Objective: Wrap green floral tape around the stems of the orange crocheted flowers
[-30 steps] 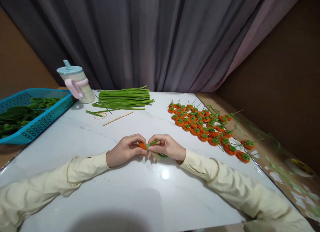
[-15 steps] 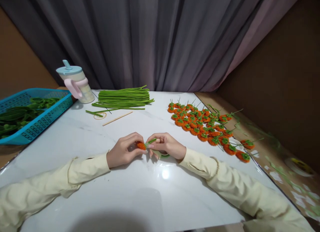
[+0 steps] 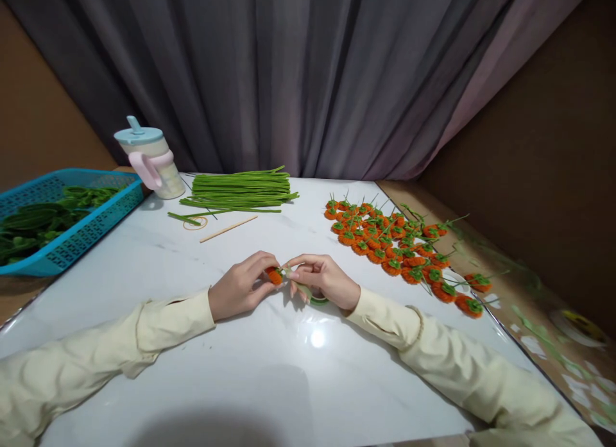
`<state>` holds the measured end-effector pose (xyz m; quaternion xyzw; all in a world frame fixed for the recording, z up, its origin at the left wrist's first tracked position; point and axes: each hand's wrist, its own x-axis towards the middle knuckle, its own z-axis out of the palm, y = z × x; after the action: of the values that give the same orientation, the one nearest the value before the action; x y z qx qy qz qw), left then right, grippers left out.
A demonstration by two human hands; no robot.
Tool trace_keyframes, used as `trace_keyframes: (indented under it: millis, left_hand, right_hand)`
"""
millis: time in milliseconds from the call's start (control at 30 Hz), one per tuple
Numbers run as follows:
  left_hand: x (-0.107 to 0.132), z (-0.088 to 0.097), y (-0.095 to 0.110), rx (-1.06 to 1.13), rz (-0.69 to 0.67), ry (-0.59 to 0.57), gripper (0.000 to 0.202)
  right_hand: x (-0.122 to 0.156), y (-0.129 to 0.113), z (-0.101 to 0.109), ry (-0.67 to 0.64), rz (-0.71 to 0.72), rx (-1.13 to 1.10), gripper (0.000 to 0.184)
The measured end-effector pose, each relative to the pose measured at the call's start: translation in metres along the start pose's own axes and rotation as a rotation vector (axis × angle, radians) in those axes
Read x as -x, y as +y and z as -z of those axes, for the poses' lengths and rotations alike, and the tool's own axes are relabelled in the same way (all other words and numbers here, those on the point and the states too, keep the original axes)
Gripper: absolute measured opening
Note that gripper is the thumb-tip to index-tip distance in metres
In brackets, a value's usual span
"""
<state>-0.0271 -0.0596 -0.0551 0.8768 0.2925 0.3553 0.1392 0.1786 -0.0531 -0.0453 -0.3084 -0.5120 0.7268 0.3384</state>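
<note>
My left hand (image 3: 239,286) pinches a small orange fuzzy pumpkin-like piece (image 3: 274,276) between thumb and fingers. Facing it, my right hand (image 3: 330,281) is closed with thumb and forefinger on a pale green tape strip (image 3: 302,289), right at the orange piece's green top. The strip runs down under my right fingers toward a tape roll (image 3: 318,300), which is partly hidden below that hand. Both hands are just above the white tabletop (image 3: 231,376), their fingertips almost meeting.
Many finished orange pieces (image 3: 392,267) with green tops and thin stems lie at right. Behind are a bundle of green pipe cleaners (image 3: 243,189), a wooden stick (image 3: 228,229) and a rubber band (image 3: 195,223). A lidded cup (image 3: 163,171) and blue basket (image 3: 72,248) stand left.
The orange piece has turned in my left fingers, its end tipping upward. A green strip that stuck up by my right fingertips no longer shows there. The view has shifted slightly.
</note>
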Motion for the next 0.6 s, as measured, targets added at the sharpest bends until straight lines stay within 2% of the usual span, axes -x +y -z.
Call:
trace_keyframes:
  millis: [200,433,600]
  left_hand:
    - [0.0041,-0.0031,-0.0045,-0.009,0.043,0.001,0.028]
    - [0.0059,-0.0045,-0.0068,-0.006,-0.049,-0.01,0.033]
    - [0.0066,-0.0056,-0.008,0.006,-0.056,-0.031,0.031]
  right_hand:
    - [0.0017,-0.0004,-0.0018,0.019,0.032,0.06,0.04]
    - [0.0018,-0.0006,-0.0041,0.034,0.032,0.083,0.035]
    - [0.0026,0.0008,-0.006,0.037,0.077,0.099,0.034]
